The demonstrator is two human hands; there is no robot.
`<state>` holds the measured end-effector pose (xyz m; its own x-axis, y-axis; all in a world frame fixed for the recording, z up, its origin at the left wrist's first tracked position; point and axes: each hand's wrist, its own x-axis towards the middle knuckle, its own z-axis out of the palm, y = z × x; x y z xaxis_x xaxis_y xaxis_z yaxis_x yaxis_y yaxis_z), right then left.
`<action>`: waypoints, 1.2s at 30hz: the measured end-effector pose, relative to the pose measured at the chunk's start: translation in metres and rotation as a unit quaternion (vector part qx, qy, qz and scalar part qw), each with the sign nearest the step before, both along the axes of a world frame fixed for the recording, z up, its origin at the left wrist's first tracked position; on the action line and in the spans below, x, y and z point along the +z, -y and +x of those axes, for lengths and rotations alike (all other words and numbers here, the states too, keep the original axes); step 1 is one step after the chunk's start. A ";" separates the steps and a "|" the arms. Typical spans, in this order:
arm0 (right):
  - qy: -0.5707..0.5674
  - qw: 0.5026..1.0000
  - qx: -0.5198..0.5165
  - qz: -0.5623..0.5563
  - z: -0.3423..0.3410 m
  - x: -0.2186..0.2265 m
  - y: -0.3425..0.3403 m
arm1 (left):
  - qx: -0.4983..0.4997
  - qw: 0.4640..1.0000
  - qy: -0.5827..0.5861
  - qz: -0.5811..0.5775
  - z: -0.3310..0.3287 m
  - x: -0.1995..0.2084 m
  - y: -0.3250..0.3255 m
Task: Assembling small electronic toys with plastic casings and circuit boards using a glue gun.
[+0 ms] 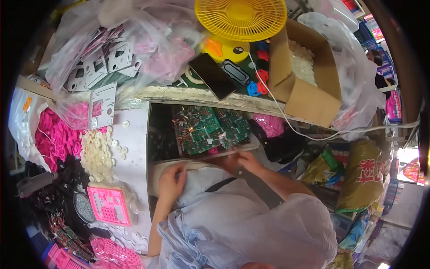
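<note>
A shallow clear tray (254,146) in the open space below the worktop carries a heap of green circuit boards (210,127) with thin wires. My right hand (244,162) is at the tray's near edge, over my lap. Motion smears its fingers, so whether it holds anything does not show. My left hand (172,180) hovers over my lap beside the white side table, its fingers loosely bent and apart, with nothing visible in them. A pink plastic faceplate (107,205) lies on that table, left of my left hand.
Cream buttons (97,154) and pink rubber parts (56,134) cover the left table. Along the back ledge are a black phone (212,76), white printed panels (96,67), a yellow fan (242,18) and a cardboard box (309,105). A white cable (309,136) crosses the right side.
</note>
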<state>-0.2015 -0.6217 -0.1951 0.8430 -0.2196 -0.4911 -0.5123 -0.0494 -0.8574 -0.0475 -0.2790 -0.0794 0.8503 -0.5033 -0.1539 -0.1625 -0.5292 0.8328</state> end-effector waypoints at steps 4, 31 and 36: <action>-0.155 0.979 -0.112 0.073 -0.117 -0.110 0.081 | 0.056 0.995 -0.085 -0.018 0.050 -0.075 0.039; -0.198 0.909 -0.363 -0.051 0.021 -0.160 0.222 | 0.138 0.954 -0.248 0.096 0.112 -0.204 0.023; -0.138 0.948 -0.229 -0.173 -0.019 -0.100 0.251 | 0.154 0.927 -0.315 0.136 0.114 -0.187 0.058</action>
<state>-0.2205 -0.8731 -0.2953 0.4701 -0.7204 -0.5099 -0.7501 -0.0217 -0.6609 0.0661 -0.3367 -0.2666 0.6458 -0.1206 -0.7539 0.5039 -0.6745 0.5396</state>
